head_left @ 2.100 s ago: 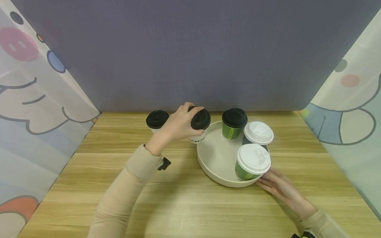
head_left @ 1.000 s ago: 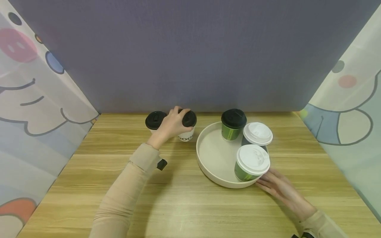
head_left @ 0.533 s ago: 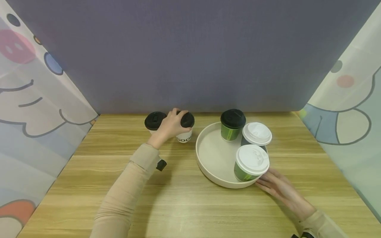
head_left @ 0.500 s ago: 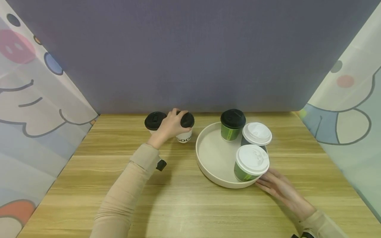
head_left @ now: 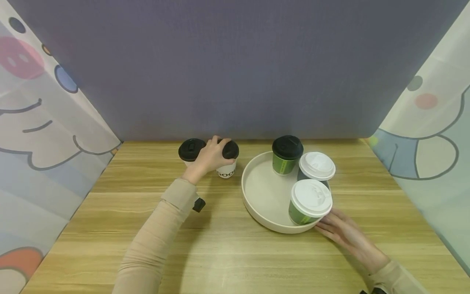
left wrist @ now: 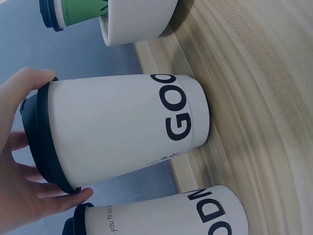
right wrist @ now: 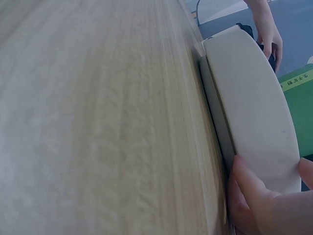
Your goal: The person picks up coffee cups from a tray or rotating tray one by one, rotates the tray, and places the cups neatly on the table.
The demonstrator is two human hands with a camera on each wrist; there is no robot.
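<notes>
Panel (head_left: 242, 69), quantity one: grey, behind the table. Table (head_left: 227, 261), one: wood grain. Curtains (head_left: 433, 134), two: one per side, cartoon print. Tray (head_left: 262, 190), one: round, off-white, on the table, containing three cups. Hands, two. The right hand (head_left: 346, 237) grips the tray wall, thumb at the rim and a finger at the lower edge. The left hand (head_left: 211, 157) grips the held cup (head_left: 225, 171) at its lid, thumb on one side, fingers on the other.

Cups, total five. In the tray: two green cups (head_left: 283, 164), one dark cup (head_left: 304, 175). Left of the tray: the held cup, upright, and a second white cup (left wrist: 161, 215) just beside it. Lids: three black, two white.

Held cup: white, smooth, wider at the top; black lid (left wrist: 41, 137) fitted; bold black letters "GOO" near the base, smaller print alongside.
</notes>
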